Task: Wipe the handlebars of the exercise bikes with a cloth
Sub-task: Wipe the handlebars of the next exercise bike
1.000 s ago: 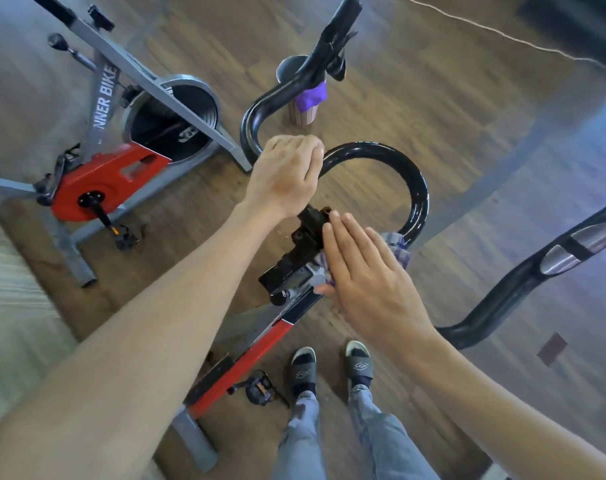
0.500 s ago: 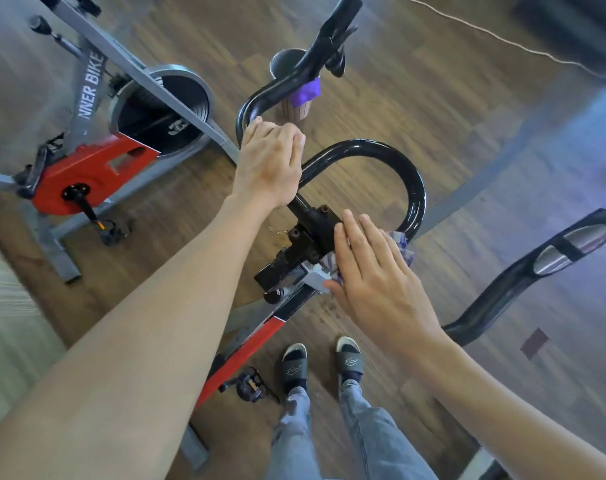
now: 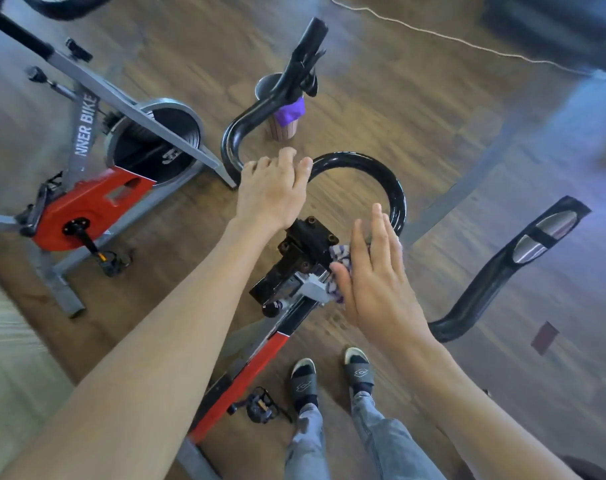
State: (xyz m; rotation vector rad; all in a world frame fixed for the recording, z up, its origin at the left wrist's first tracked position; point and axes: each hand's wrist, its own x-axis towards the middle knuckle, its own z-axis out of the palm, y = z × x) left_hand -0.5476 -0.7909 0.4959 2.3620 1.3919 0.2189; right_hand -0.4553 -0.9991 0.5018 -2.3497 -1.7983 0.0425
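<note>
A: Where's the cloth (image 3: 339, 258)?

B: Under my right hand (image 3: 371, 271) — flat palm, fingers straight and spread, pressing it against the black clamp block (image 3: 308, 244) where the handlebar (image 3: 381, 178) joins the stem. Only a striped white-and-purple edge shows past my thumb.

A: Left hand?

B: My left hand (image 3: 274, 192) lies over the bar's middle, fingers loosely curled on top. Whether they close round the tube, I cannot tell — the underside is hidden.

A: How to do this step well?

B: My judgement: a flat palm only pats the block. Better to wrap the cloth round the tube and slide along it, left hand steadying the bar. Mind the bolt heads; cloth could snag there.

A: Which way does the bar run?

B: No single axis. From the clamp it loops away from me in a glossy arch, then one horn sweeps up-left and ends far off near a cup (image 3: 281, 116) on the floor. The other horn (image 3: 523, 265) points right, its metal pad facing up. So the wipe should follow the curve, not a straight line.
</note>
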